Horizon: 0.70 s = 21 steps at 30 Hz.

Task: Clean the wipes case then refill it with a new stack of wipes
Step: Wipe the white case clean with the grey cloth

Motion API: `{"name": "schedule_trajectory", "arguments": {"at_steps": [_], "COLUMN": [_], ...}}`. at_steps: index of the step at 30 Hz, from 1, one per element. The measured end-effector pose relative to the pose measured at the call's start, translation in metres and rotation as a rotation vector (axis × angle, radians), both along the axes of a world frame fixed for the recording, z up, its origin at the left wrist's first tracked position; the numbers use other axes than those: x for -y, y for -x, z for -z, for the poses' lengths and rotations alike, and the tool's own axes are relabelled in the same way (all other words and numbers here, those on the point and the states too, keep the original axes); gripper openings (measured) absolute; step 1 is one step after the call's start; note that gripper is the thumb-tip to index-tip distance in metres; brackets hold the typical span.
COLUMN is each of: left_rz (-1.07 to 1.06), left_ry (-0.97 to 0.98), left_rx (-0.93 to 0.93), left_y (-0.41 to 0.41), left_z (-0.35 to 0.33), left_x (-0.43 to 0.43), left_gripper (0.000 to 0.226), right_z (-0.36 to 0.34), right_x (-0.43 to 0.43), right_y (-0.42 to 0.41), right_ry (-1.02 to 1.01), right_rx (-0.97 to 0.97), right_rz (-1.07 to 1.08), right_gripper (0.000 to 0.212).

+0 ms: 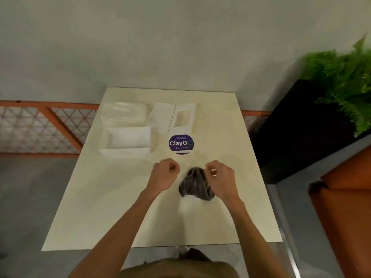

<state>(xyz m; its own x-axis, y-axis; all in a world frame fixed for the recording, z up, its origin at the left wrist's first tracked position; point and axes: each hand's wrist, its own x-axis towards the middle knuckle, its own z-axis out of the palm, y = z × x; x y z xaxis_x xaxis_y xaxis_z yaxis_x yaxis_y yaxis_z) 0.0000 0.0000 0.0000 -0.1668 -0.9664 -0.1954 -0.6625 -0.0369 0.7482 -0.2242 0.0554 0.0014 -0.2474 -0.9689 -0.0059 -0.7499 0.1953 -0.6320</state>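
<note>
Left grip [165, 173] curled on nothing, right grip [218, 177] curled against the grey cloth [195, 184], maybe pinching it, hard to tell, while the wipes case [126, 142] sits open beyond the left grip, new wipes [124, 114] behind it, wiping and refilling apparently yet to do.

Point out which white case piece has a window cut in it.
The flat lid beyond the purple sticker; the open box to its left has none.
</note>
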Motion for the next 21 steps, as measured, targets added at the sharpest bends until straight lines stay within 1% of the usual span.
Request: {"name": "schedule_trajectory", "arguments": {"at_steps": [1,3,4,7,9,11,15,18,21], "left_rz": [0.002,-0.023,-0.039,-0.055,-0.034,-0.018,0.034,0.029,-0.025], "left_ry": [-0.031,-0.080,-0.128,-0.145,-0.137,-0.122,-0.105,-0.136,-0.200], "left_rx": [0.008,0.052,0.074,0.131,0.194,0.210,0.217,0.129,-0.002], "left_y": [0.004,0.013,0.018,0.033,0.042,0.049,0.052,0.045,0.031], "left_z": [0.012,0.027,0.030,0.045,0.049,0.052,0.053,0.051,0.045], "left_x": [0.000,-0.004,-0.009,-0.012,-0.015,-0.016,-0.010,-0.007,-0.008], "left_gripper": [0.006,0.004,0.006,0.020,0.024,0.024,0.012,0.008,0.011], "right_z": [0.005,0.012,0.014,0.029,0.041,0.049,0.056,0.057,0.052], "right_x": [-0.001,-0.002,-0.005,-0.004,-0.007,-0.008,-0.003,0.000,0.006], "right_y": [0.001,0.001,-0.002,-0.004,-0.005,-0.004,-0.001,0.002,0.006], "right_ry": [-0.026,-0.093,-0.156,-0.252,-0.300,-0.300,-0.267,-0.259,-0.239], "right_rx": [-0.001,-0.024,-0.017,-0.074,-0.096,-0.099,-0.080,-0.022,0.105], "right_rz": [-0.007,-0.001,0.002,-0.030,-0.064,-0.083,-0.096,-0.111,-0.098], "right_gripper": [0.009,0.020,0.026,0.049,0.056,0.053,0.039,0.034,0.030]}}
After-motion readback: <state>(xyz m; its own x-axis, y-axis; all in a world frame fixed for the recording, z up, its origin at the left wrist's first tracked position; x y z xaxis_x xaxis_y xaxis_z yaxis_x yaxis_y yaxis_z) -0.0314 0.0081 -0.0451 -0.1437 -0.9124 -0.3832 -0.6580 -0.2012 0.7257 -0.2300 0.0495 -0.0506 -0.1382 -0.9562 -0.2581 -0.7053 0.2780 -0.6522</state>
